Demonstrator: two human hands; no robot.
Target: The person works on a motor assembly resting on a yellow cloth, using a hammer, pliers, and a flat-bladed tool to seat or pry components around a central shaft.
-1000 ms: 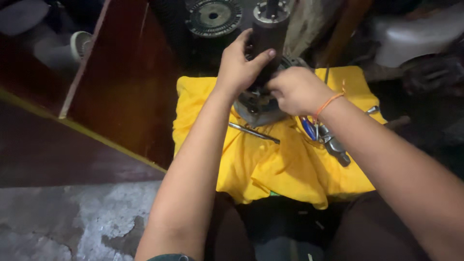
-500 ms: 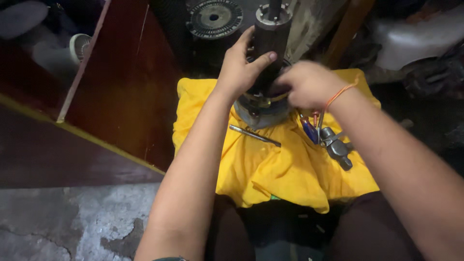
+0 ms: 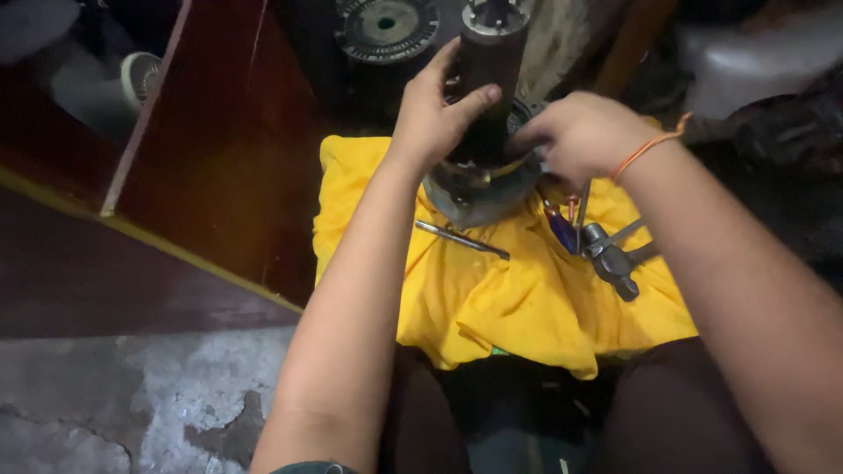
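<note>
It's dim in here; light falls from above onto the yellow cloth (image 3: 536, 298), which glows brightest, and onto both forearms. Beyond the cloth's far edge everything sinks into near-black shadow. The right hand (image 3: 575, 136) is smeared with motion blur, the left hand (image 3: 435, 110) sharper. The grey floor (image 3: 132, 395) is grainy and soft, and the far corners are murky.

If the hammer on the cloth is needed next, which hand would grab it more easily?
Probably the right hand. It works at the motor's rim, and the hammer lies just below it on the yellow cloth. The left hand grips the dark cylinder, steadying it, and sits farther off.
</note>
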